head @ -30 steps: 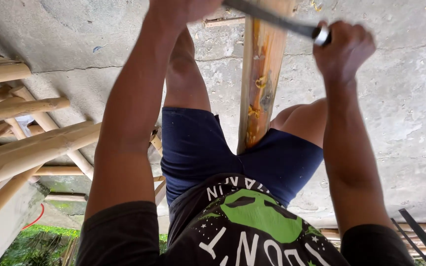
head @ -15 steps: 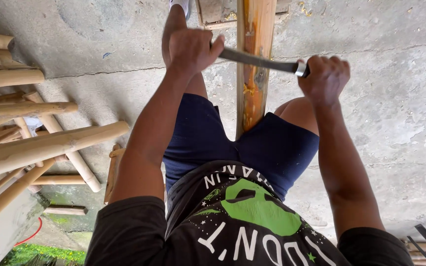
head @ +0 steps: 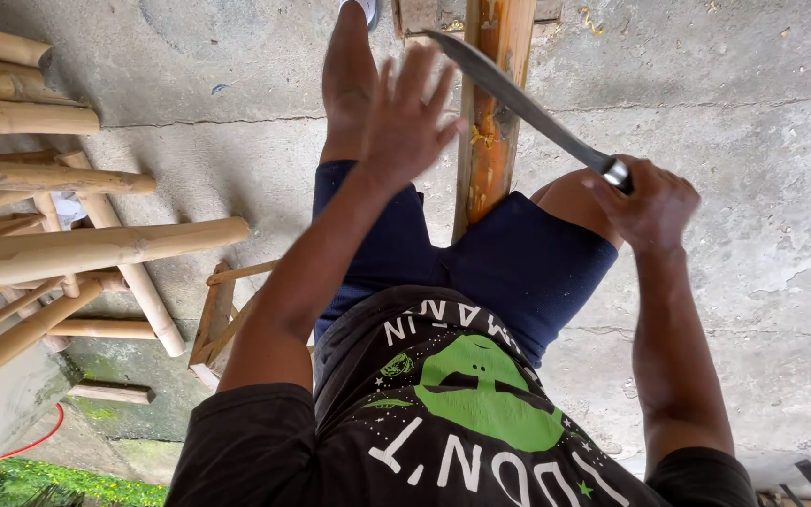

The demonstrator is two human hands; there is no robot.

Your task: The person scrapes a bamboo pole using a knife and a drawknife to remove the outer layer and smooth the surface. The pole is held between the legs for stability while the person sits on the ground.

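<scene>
Nearest the camera, at the bottom edge of the view, sits the person's black shirt (head: 462, 422) with a green printed figure, and just beyond it dark blue shorts (head: 481, 263) cover both thighs. Between the knees a wooden post (head: 492, 122) runs away across the concrete floor (head: 753, 141), its near part stained orange and scraped pale.

On the person's right, the right hand (head: 654, 202) is closed tight, fingers wrapped around the handle of a long knife (head: 518, 99). Its grey blade slants up and to the left across the post, the tip lying just past the post's left side near the top edge of the view.

The left hand (head: 405, 117) hovers above the left thigh, just left of the post; its fingers are spread wide and hold nothing, and they look blurred. Whether the fingertips touch the blade cannot be told.

Along the left edge of the floor lie stacked bamboo poles (head: 96, 249), well apart from both hands, with a small wooden frame (head: 218, 314) beside them. Farther off, in the bottom left corner, a strip of green grass (head: 58, 483) shows.
</scene>
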